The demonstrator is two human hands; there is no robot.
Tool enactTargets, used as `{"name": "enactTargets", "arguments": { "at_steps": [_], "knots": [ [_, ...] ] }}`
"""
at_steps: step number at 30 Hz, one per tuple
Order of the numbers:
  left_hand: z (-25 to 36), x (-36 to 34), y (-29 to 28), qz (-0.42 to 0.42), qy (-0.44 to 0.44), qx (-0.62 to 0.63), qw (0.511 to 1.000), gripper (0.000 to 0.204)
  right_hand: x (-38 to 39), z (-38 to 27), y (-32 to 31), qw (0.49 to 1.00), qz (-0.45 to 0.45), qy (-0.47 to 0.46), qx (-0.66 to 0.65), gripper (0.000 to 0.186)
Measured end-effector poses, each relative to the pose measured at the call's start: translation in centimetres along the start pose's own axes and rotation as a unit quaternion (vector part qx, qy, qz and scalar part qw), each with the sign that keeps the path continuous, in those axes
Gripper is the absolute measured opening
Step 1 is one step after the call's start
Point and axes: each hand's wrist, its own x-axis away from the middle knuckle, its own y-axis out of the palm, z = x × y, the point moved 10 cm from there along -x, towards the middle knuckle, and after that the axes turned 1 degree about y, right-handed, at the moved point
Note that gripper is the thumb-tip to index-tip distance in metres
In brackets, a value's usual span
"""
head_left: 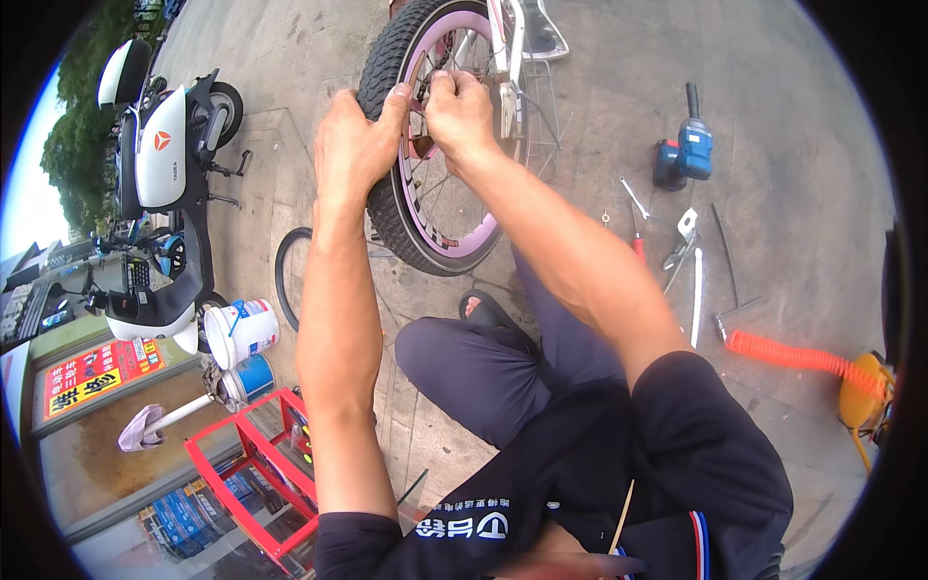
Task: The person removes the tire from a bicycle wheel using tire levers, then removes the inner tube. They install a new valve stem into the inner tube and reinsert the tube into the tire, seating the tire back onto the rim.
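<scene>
A bicycle wheel with a pink rim (414, 198) and a knobby black tyre (394, 227) stands ahead of me, joined to a white frame (515, 58). My left hand (356, 145) is closed round the tyre's left side, its thumb over the rim. My right hand (459, 116) is closed by the spokes near the wheel's middle, beside the frame tube. Its fingers curl inward, and what they grip is hidden. Some dark parts at the hub show only in part behind the hands.
On the paving to the right lie a blue cordless power tool (694, 145), a wrench (633, 197), a red-handled screwdriver (638, 248) and an orange coiled hose (793, 350). At left are a white scooter (159, 150), a white bucket (242, 333), a red rack (251, 449) and a loose black tyre (281, 275).
</scene>
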Motion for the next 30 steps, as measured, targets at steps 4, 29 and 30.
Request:
{"name": "enactTargets", "arguments": {
  "at_steps": [4, 29, 30],
  "knots": [
    [1.0, -0.3, 0.1, 0.000, 0.024, -0.012, 1.000, 0.073, 0.0, 3.0, 1.5, 0.999, -0.039, 0.019, 0.005, 0.048],
    [0.5, 0.1, -0.1, -0.027, 0.032, -0.042, 0.998, 0.068, -2.4, 4.6, 5.1, 0.983, 0.006, 0.184, 0.027, 0.076],
    [0.3, 0.3, -0.1, -0.025, 0.029, -0.041, 0.998, 0.068, -2.2, 4.6, 5.2, 0.983, 0.005, 0.183, 0.030, 0.075]
  ]
}}
